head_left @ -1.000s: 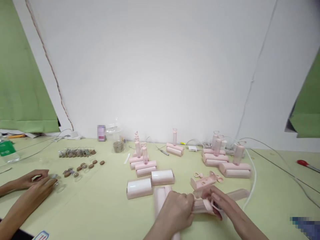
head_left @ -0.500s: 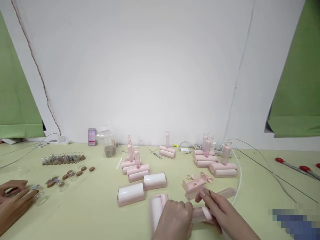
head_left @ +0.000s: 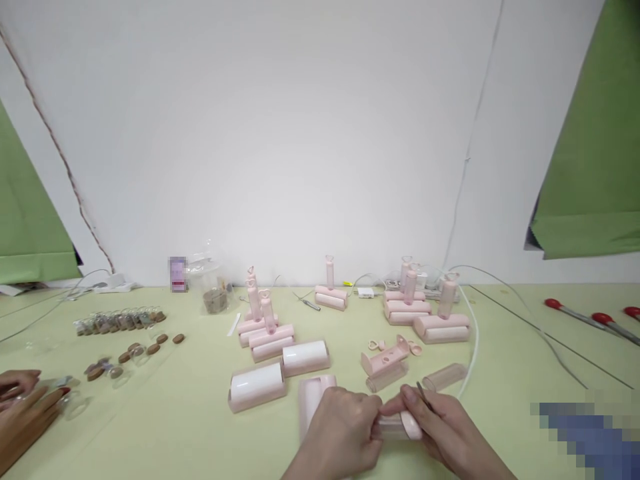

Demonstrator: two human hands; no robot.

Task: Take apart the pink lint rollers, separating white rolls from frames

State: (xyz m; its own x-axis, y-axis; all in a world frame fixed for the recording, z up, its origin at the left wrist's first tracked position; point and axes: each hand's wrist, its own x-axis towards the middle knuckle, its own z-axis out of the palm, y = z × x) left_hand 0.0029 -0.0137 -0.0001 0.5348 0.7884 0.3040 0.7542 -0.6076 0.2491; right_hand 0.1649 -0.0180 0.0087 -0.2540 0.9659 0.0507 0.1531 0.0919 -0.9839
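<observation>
My left hand (head_left: 345, 427) is closed around a pink lint roller (head_left: 313, 393), whose head sticks out to the left of my fist. To the right, its clear pink handle (head_left: 393, 430) ends in a pale pink cap (head_left: 411, 425). My right hand (head_left: 445, 420) grips that capped end, fingertips close to my left fist. A thin dark stick-like thing shows between the right fingers; its kind I cannot make out. Just beyond lie a pink roller frame (head_left: 386, 359), a clear tube (head_left: 387, 379) and another clear tube (head_left: 445, 377).
Two white rolls in pink covers (head_left: 257, 387) lie left of my hands. Lint rollers with upright handles (head_left: 443, 327) stand farther back. Another person's hands (head_left: 30, 413) work at far left near cork lids (head_left: 117, 372). A white cable (head_left: 474, 340) curves at right, near red-handled tools (head_left: 603, 319).
My right fingers have closed in on the handle's capped end, and the thin dark thing now shows more. Both hands stay together on the lint roller. The view has shifted slightly.
</observation>
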